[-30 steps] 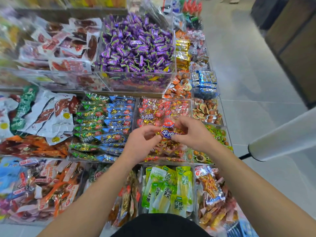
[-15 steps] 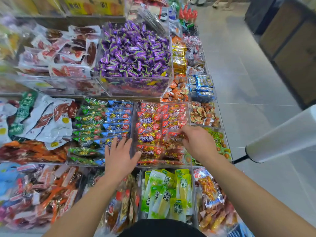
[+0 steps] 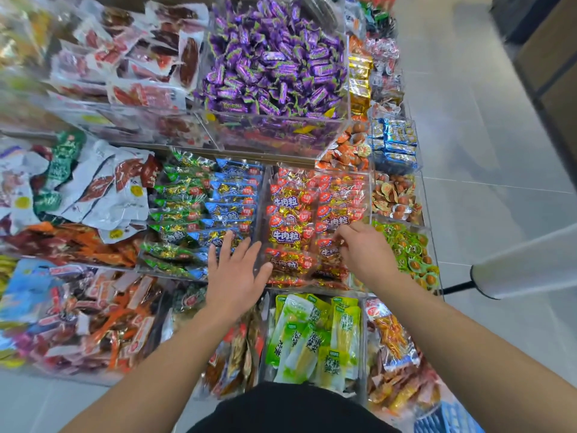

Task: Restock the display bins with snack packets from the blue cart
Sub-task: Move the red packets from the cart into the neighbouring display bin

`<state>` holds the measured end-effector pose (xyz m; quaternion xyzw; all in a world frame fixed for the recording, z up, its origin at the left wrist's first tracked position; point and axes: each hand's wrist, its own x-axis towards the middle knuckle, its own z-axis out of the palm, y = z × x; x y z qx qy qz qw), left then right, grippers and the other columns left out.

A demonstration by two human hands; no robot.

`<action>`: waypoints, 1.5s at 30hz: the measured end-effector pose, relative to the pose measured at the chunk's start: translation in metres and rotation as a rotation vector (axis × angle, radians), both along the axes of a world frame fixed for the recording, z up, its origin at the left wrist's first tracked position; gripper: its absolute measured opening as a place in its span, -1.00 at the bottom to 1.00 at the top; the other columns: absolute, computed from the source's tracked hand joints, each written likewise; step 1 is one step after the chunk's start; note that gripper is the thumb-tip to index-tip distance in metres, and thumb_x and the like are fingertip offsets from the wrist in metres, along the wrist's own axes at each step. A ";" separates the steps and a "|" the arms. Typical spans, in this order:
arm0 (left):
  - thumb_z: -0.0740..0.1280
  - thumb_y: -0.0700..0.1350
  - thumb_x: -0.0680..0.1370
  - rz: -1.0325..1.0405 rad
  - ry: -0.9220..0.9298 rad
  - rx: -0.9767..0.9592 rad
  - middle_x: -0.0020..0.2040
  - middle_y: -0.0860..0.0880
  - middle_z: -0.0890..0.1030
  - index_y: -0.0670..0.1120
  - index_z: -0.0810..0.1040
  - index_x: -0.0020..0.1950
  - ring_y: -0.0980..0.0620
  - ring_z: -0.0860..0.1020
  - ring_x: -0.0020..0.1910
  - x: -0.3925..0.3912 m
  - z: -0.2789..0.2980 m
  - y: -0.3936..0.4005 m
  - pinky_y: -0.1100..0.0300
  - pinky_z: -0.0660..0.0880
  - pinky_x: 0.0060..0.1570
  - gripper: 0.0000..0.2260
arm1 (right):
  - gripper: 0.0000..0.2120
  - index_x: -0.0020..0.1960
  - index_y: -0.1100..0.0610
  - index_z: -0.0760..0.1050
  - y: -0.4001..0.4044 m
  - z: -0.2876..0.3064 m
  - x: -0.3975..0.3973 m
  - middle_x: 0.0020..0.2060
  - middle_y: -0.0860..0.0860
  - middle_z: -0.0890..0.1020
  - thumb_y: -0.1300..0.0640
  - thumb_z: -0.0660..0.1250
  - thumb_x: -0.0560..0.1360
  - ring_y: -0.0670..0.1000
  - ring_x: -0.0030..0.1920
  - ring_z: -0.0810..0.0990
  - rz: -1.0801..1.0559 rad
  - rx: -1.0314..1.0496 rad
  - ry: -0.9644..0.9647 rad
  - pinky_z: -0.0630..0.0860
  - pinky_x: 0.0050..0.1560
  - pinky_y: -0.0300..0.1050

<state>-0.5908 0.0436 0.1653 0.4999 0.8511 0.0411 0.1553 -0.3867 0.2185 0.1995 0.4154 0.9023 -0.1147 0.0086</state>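
Both hands have parted since a second ago, when they pinched one red packet together above the bin. Now the left hand lies flat, fingers spread, on the clear divider left of centre, holding nothing. Right of centre, the right hand curls its fingers onto the red beef-cube packets in their bin. These look light, crinkly and slippery; pinching an edge seam seems safest.
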 end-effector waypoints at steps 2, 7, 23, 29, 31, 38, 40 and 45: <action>-0.05 0.31 0.64 0.003 -0.002 0.001 0.63 0.05 0.18 0.09 0.19 0.62 -0.05 -0.21 0.63 0.000 -0.001 0.000 -0.17 -0.31 0.53 -0.41 | -0.70 0.27 0.05 0.49 0.002 -0.008 -0.006 0.12 0.03 0.60 0.21 0.29 0.55 0.14 0.11 0.52 0.027 -0.013 -0.051 0.51 0.07 0.04; -0.04 0.31 0.64 0.008 -0.029 0.007 0.63 0.06 0.17 0.10 0.20 0.62 -0.03 -0.23 0.63 -0.001 0.000 0.000 -0.16 -0.32 0.53 -0.42 | -0.66 0.30 -0.02 0.42 0.000 -0.023 -0.011 0.16 -0.03 0.55 0.10 0.33 0.54 0.12 0.19 0.47 -0.054 0.121 -0.047 0.37 0.20 0.05; 0.01 0.29 0.65 0.035 -0.054 0.031 0.62 0.06 0.21 0.09 0.25 0.59 0.00 -0.22 0.63 0.000 0.001 0.000 -0.14 -0.33 0.53 -0.44 | -0.80 0.15 0.04 0.58 0.014 0.005 0.000 -0.01 0.02 0.66 0.08 0.40 0.53 0.09 -0.01 0.60 -0.127 -0.129 0.210 0.56 -0.01 0.00; 0.00 0.29 0.64 0.039 -0.051 0.015 0.62 0.07 0.21 0.09 0.25 0.60 0.00 -0.22 0.63 -0.001 0.000 0.001 -0.14 -0.33 0.53 -0.43 | -0.76 0.20 0.00 0.55 0.009 -0.017 0.005 0.09 0.03 0.63 0.01 0.37 0.55 0.15 0.10 0.54 -0.121 -0.074 0.003 0.51 0.05 0.02; 0.00 0.29 0.64 0.041 -0.053 0.012 0.62 0.08 0.20 0.09 0.25 0.60 0.00 -0.22 0.63 -0.001 0.000 0.001 -0.14 -0.33 0.53 -0.44 | -0.72 0.24 -0.01 0.52 0.003 -0.025 0.008 0.15 0.03 0.63 -0.03 0.35 0.55 0.14 0.11 0.56 -0.133 -0.005 -0.035 0.47 0.08 0.03; 0.05 0.29 0.64 0.054 -0.082 0.026 0.61 0.05 0.24 0.07 0.28 0.59 -0.01 -0.16 0.63 -0.001 0.004 0.002 -0.16 -0.29 0.54 -0.44 | -0.48 0.34 0.03 0.41 -0.006 -0.029 0.017 0.22 0.01 0.53 -0.14 0.42 0.47 0.14 0.22 0.47 -0.164 0.129 0.047 0.40 0.25 0.09; 0.11 0.27 0.64 0.062 -0.109 0.048 0.60 0.02 0.27 0.04 0.31 0.57 -0.04 -0.09 0.64 -0.002 0.010 0.003 -0.17 -0.22 0.55 -0.45 | -0.46 0.36 0.05 0.41 -0.012 -0.025 0.020 0.25 0.01 0.52 -0.13 0.42 0.46 0.13 0.26 0.46 -0.171 0.137 0.084 0.38 0.29 0.07; 0.28 0.11 0.62 0.056 -0.229 0.201 0.47 -0.09 0.47 -0.09 0.40 0.51 -0.12 0.32 0.51 0.004 0.038 -0.005 -0.07 0.24 0.48 -0.49 | -0.43 0.44 0.09 0.36 -0.043 -0.009 0.027 0.36 0.05 0.46 -0.15 0.32 0.52 0.09 0.37 0.39 -0.193 0.147 0.102 0.25 0.42 0.02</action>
